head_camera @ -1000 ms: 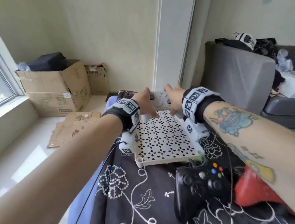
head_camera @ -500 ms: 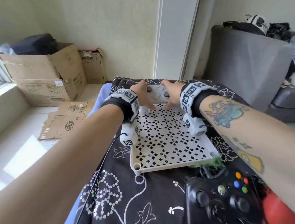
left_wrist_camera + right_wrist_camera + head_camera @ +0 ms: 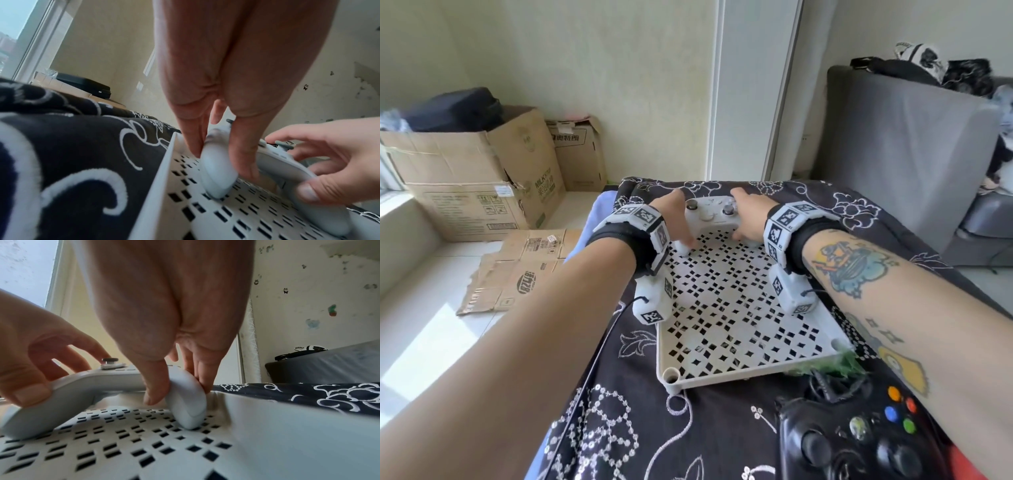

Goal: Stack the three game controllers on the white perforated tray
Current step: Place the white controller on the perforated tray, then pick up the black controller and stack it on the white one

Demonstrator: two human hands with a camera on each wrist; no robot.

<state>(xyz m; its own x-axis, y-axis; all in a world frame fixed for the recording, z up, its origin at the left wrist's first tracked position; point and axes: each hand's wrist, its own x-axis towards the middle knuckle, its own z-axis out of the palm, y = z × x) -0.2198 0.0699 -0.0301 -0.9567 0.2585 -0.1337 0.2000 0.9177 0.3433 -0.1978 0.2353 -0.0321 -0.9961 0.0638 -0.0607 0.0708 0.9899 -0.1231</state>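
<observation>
Head view: both hands' fingers pinch one white controller [image 3: 714, 219] on one tray [image 3: 743, 346]; one black controller [image 3: 859, 442] beside.

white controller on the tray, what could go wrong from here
1. The white controller sits at the far edge of the white perforated tray, resting on its two grip tips. The left hand and right hand only pinch those grips, so it might rock or slide on release.
2. The black controller must stack on top; the sticks and curved top could let it slip off.
</observation>
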